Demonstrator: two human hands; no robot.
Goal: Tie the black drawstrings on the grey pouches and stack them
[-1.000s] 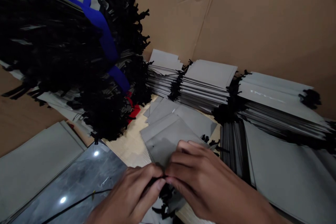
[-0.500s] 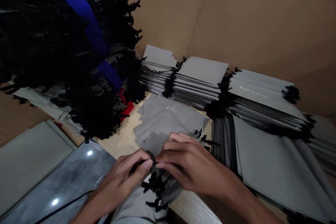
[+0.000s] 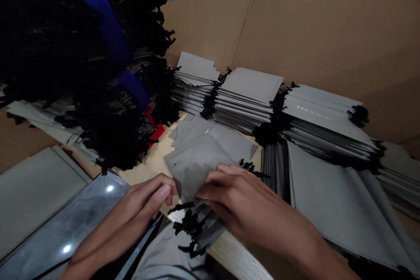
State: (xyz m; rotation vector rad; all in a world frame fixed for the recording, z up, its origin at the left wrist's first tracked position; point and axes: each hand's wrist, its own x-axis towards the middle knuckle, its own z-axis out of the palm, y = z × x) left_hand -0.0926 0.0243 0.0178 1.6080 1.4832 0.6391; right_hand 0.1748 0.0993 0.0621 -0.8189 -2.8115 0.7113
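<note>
Low in the middle, my right hand (image 3: 236, 192) pinches the edge of a grey flat pouch (image 3: 197, 203), part of a small overlapping bunch. Black knotted cord ends (image 3: 188, 223) stick out from that bunch toward my lap. Just left of it, my left hand (image 3: 159, 194) is closed, thumb against the curled fingers, with nothing showing in it and a small gap to the cords. Beyond both hands, more grey pouches (image 3: 206, 151) lie loosely fanned on the pale wooden surface (image 3: 144, 168). My right fingertips are partly hidden.
Stacks of grey pouches with black cords (image 3: 249, 89) line the cardboard wall (image 3: 311, 22). A large bundle of black-corded pouches (image 3: 65, 52) with a blue strap (image 3: 113, 37) rises at left. Upright pouches (image 3: 331, 197) stand at right. A shiny grey sheet (image 3: 85, 214) lies lower left.
My left hand has let go of the black cord and moved left, away from my right hand. My right hand stays at the pouch edge. The view has shifted slightly.
</note>
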